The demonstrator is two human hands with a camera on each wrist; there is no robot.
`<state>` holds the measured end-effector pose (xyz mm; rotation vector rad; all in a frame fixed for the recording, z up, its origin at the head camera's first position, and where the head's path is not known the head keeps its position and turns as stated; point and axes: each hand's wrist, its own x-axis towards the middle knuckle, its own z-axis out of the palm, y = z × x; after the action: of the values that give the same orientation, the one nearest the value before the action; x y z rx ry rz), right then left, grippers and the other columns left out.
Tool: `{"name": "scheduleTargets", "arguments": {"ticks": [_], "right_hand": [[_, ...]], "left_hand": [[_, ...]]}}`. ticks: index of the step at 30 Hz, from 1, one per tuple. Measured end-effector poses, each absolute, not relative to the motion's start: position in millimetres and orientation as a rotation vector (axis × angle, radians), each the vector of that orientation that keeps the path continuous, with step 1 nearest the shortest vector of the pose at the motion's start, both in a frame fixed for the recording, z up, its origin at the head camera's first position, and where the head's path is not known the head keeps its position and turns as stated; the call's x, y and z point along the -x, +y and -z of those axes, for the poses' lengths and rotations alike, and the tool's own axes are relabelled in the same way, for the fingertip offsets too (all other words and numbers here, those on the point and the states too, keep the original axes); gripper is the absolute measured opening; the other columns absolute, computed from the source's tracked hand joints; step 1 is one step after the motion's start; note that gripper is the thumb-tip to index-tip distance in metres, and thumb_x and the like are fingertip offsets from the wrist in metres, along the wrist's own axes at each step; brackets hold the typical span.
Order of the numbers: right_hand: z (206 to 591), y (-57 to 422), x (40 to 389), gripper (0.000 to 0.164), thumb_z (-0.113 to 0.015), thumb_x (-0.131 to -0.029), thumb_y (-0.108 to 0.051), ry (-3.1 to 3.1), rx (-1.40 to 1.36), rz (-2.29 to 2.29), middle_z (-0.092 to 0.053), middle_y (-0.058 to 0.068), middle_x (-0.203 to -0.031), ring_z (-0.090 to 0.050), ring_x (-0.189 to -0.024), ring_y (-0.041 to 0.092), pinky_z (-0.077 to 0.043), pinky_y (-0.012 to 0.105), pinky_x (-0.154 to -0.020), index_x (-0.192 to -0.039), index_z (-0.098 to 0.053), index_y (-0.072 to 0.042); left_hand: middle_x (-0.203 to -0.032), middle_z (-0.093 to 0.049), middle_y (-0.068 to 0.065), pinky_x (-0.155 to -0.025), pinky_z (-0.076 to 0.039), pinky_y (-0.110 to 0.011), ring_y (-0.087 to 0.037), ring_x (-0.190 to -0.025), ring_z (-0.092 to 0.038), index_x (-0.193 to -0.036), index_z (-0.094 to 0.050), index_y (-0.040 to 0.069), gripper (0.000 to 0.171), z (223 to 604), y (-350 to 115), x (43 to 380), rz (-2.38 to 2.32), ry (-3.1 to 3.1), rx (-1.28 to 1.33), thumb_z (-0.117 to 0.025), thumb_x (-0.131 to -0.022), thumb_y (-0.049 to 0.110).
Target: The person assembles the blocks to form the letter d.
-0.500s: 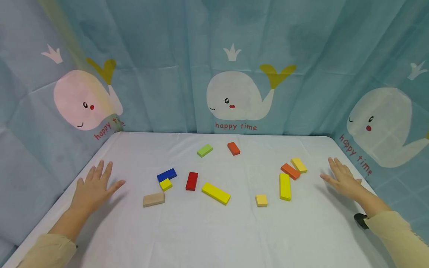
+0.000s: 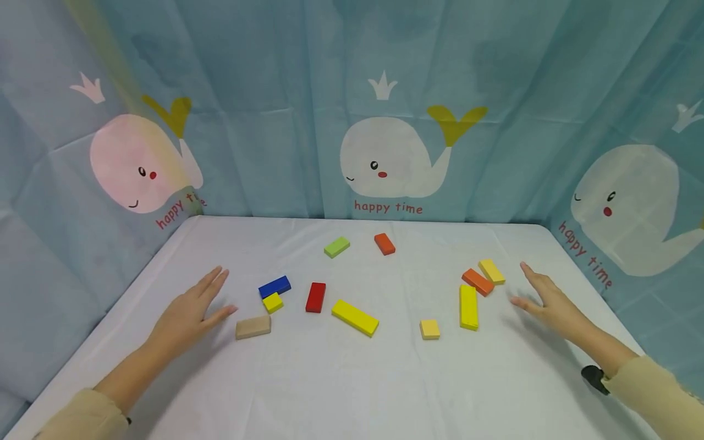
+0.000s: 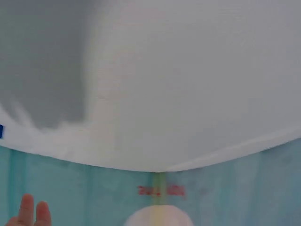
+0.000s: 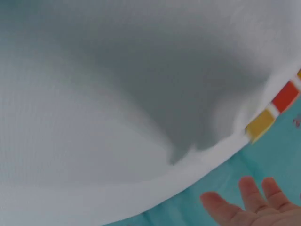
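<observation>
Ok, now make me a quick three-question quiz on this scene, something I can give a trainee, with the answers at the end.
1. True or false: the left hand is gripping the red block.
2. Which of these lies farthest from the person? a) the tan block b) the green block c) the red block
3. Fill in the missing colour: the small bright yellow block lies just on the person's side of the ____ block.

Key:
1. False; the left hand holds nothing.
2. b
3. Blue; that is the blue block.
</observation>
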<state>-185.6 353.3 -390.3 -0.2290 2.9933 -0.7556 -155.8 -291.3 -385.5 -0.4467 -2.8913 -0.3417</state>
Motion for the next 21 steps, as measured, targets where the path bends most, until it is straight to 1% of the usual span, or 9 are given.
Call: {"name": "scheduleTargets", "arguments": {"ticks": [3,5,7,10,12,14,16,18,21], "right_hand": [[390,343,182,0.094,-0.067,-0.092,-0.031,2.996,0.255,0.731,-0.038,0.037,-0.127,-0.045,-0.108,0.05,-0.046,0.062,-0.085,-0.153,-0.003,0.002],[390,336,179,0.095,-0.07,-0.09,-0.029,2.979,0.284,0.743,-0.044,0.031,-0.117,-0.05,-0.098,0.041,-0.052,0.051,-0.077,-0.152,-0.006,0.002],[390,329,177,0.095,-0.072,-0.088,-0.027,2.958,0.327,0.763,-0.048,0.026,-0.111,-0.051,-0.092,0.035,-0.052,0.042,-0.071,-0.152,-0.008,0.003],[390,319,173,0.096,-0.075,-0.085,-0.027,2.918,0.351,0.798,-0.049,0.019,-0.106,-0.05,-0.087,0.027,-0.048,0.031,-0.066,-0.152,-0.013,0.003],[391,314,171,0.097,-0.076,-0.084,-0.028,2.888,0.359,0.819,-0.05,0.017,-0.104,-0.05,-0.085,0.025,-0.046,0.028,-0.065,-0.151,-0.014,0.004],[393,309,170,0.097,-0.077,-0.083,-0.029,2.862,0.352,0.835,-0.05,0.016,-0.104,-0.049,-0.085,0.023,-0.046,0.026,-0.064,-0.151,-0.016,0.006],[395,306,169,0.097,-0.078,-0.083,-0.027,2.841,0.37,0.859,-0.051,0.015,-0.102,-0.049,-0.083,0.022,-0.045,0.025,-0.063,-0.149,-0.016,0.009],[397,303,170,0.096,-0.078,-0.082,-0.026,2.824,0.395,0.879,-0.051,0.012,-0.098,-0.048,-0.08,0.021,-0.044,0.025,-0.063,-0.148,-0.019,0.012],[399,298,172,0.095,-0.079,-0.081,-0.025,2.801,0.427,0.904,-0.047,0.006,-0.088,-0.046,-0.074,0.019,-0.041,0.024,-0.061,-0.147,-0.022,0.012]], "left_hand": [[-0.149,-0.035,-0.024,-0.093,-0.044,-0.057,-0.046,-0.125,-0.046,-0.147,-0.037,-0.002,0.073,385,-274,150,0.33,-2.836,0.565,-0.068,-0.09,0.031],[-0.149,-0.037,-0.022,-0.088,-0.048,-0.054,-0.043,-0.122,-0.05,-0.146,-0.039,-0.001,0.071,386,-262,146,0.341,-2.819,0.613,-0.07,-0.089,0.03],[-0.149,-0.038,-0.02,-0.083,-0.052,-0.051,-0.041,-0.118,-0.055,-0.146,-0.04,0.001,0.07,387,-252,142,0.373,-2.831,0.627,-0.069,-0.09,0.031],[-0.149,-0.04,-0.017,-0.071,-0.056,-0.04,-0.033,-0.105,-0.064,-0.145,-0.042,0.003,0.069,389,-237,139,0.433,-2.858,0.625,-0.069,-0.09,0.034],[-0.148,-0.041,-0.015,-0.061,-0.053,-0.03,-0.025,-0.088,-0.068,-0.145,-0.044,0.005,0.068,390,-227,138,0.479,-2.872,0.631,-0.07,-0.089,0.035],[-0.148,-0.042,-0.015,-0.053,-0.046,-0.023,-0.016,-0.075,-0.064,-0.144,-0.046,0.005,0.067,391,-219,138,0.495,-2.884,0.661,-0.07,-0.089,0.035],[-0.148,-0.042,-0.013,-0.052,-0.043,-0.021,-0.015,-0.077,-0.065,-0.144,-0.047,0.006,0.067,393,-211,138,0.494,-2.893,0.704,-0.069,-0.089,0.037],[-0.15,-0.04,-0.012,-0.05,-0.042,-0.021,-0.017,-0.085,-0.066,-0.144,-0.046,0.007,0.067,396,-202,138,0.493,-2.914,0.74,-0.068,-0.089,0.039],[-0.151,-0.038,-0.012,-0.055,-0.048,-0.021,-0.027,-0.111,-0.062,-0.146,-0.044,0.009,0.068,401,-189,140,0.493,-2.936,0.813,-0.066,-0.091,0.041]]}}
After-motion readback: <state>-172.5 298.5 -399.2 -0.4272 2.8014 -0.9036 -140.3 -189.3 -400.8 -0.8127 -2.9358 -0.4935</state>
